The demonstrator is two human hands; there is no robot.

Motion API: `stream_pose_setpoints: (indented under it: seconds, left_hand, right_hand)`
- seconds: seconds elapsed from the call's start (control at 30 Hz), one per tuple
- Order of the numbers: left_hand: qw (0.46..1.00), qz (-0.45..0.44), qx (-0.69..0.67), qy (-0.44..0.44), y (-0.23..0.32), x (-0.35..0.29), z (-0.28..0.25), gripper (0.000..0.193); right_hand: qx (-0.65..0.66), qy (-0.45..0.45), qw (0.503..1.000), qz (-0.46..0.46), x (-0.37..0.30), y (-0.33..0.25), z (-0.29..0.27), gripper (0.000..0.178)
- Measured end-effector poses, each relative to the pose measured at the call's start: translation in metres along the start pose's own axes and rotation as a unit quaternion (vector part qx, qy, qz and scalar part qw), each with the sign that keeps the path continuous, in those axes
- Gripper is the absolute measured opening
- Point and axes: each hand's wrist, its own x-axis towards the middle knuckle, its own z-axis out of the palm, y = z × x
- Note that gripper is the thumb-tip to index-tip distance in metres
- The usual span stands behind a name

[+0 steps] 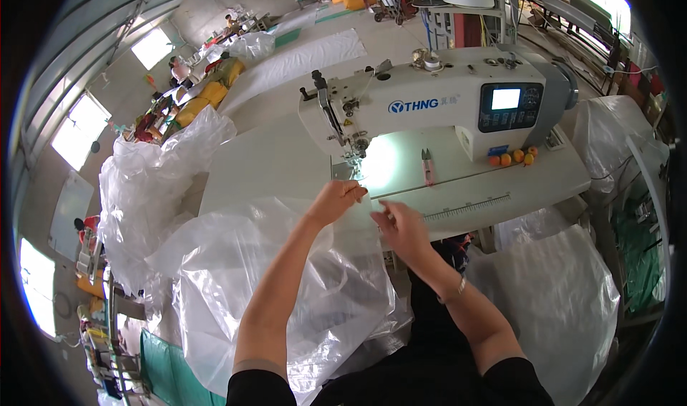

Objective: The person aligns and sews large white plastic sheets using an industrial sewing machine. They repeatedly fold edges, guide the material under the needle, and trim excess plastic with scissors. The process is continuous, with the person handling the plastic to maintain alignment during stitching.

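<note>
A clear plastic sheet [279, 263] drapes over the front of a white sewing machine's table and down toward my lap. Its upper edge lies just in front of the needle area [356, 164]. My left hand [336, 202] is closed in a pinch on that edge, close below the presser foot. Just to its right, my right hand [406, 230] has curled fingers at the sheet's right edge, with thumb and forefinger close together. What lies between its fingertips is too small to see well. The sewing machine [444, 109] has its work lamp lit.
Thread snips [427, 168] lie on the machine bed, right of the lamp's glow. Several small orange fruits [506, 160] sit by the machine's base. More plastic sheeting [551, 291] hangs at the right, and a crumpled heap [143, 198] stands at the left.
</note>
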Motion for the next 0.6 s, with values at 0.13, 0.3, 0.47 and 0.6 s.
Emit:
stream_pose_setpoints:
  seconds: [0.13, 0.3, 0.47, 0.6]
  left_hand:
    - [0.999, 0.008, -0.047, -0.013, 0.003, 0.003, -0.004, 0.028]
    - [0.991, -0.049, -0.109, -0.053, 0.003, -0.002, -0.01, 0.023]
    - [0.996, -0.066, -0.062, -0.018, -0.001, 0.002, -0.007, 0.023]
    - [0.995, -0.08, -0.052, 0.011, 0.001, 0.004, -0.005, 0.026]
  right_hand:
    - [0.051, -0.068, 0.989, 0.118, 0.035, 0.01, 0.021, 0.027]
    - [0.063, -0.024, 0.994, 0.091, 0.03, 0.02, 0.031, 0.025]
    - [-0.039, -0.005, 0.999, 0.021, 0.024, 0.014, 0.034, 0.02]
    - [-0.178, -0.046, 0.982, -0.046, 0.019, 0.004, 0.036, 0.031]
